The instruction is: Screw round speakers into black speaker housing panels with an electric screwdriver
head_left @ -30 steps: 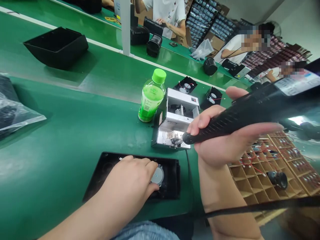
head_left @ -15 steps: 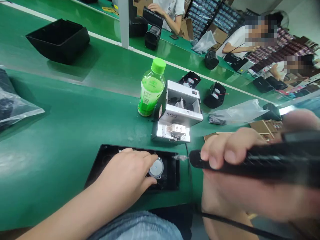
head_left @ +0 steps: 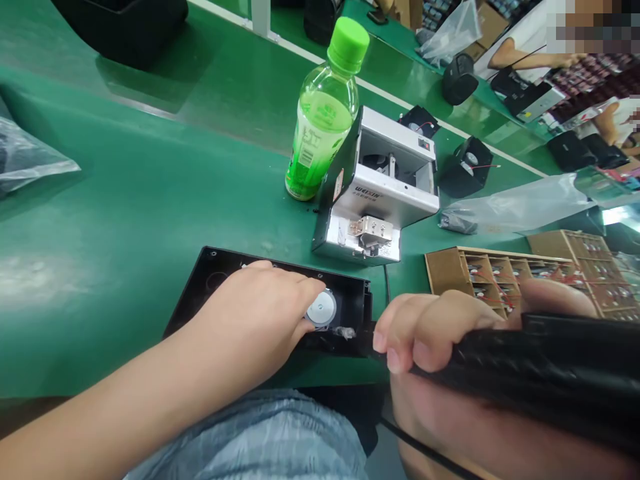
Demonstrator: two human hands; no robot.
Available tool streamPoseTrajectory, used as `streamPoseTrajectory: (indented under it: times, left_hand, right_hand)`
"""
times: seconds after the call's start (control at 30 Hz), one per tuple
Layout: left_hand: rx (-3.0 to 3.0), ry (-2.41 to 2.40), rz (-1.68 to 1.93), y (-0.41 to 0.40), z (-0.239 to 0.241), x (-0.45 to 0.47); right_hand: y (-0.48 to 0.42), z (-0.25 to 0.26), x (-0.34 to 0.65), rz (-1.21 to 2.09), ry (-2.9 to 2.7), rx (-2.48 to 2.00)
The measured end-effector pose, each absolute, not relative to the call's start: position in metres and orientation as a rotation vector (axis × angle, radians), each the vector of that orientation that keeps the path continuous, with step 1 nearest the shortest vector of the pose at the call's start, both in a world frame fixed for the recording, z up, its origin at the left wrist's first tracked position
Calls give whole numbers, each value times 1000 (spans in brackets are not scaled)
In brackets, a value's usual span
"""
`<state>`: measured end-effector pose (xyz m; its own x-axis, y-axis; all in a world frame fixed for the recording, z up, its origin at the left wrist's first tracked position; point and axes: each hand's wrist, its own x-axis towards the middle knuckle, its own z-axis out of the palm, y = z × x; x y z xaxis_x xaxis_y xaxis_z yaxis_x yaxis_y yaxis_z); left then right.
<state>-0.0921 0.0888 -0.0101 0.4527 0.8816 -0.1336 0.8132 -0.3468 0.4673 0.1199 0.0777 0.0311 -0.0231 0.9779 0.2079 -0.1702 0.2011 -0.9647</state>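
My left hand (head_left: 253, 313) lies on a flat black plastic panel (head_left: 210, 277) at the table's near edge, fingers curled around a round silver motor (head_left: 321, 309) set in the panel. My right hand (head_left: 450, 360) is closed around a black electric screwdriver (head_left: 525, 373) with a trailing cable. The screwdriver's tip (head_left: 350, 331) points left and sits at the panel right beside the motor.
A green-capped bottle (head_left: 323, 113) and a silver screw feeder box (head_left: 380, 193) stand behind the panel. Cardboard divider trays (head_left: 505, 273) with small parts lie at the right. Plastic bags (head_left: 510, 207), black fans (head_left: 465, 175), and other people working fill the far side.
My right hand has brought the screwdriver from the feeder box down and leftward to the panel beside the motor. The left hand has stayed on the motor. The view has tilted downward.
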Motion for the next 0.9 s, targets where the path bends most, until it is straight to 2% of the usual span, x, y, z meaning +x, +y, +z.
streamPoseTrajectory:
  times: [0.13, 0.53, 0.77, 0.9]
  left_hand:
    - [2231, 1406, 212, 89, -11, -92]
    - [2249, 1411, 247, 86, -13, -92]
    - [2297, 1416, 290, 81, -19, -90]
    - [2367, 1408, 322, 79, -25, -90]
  right_hand:
    - [78, 23, 116, 963, -1199, -842]
    - [75, 4, 112, 1081, -1271, -731]
    - [71, 13, 125, 1145, -1624, -693]
    - [66, 11, 124, 1099, -1568, -671]
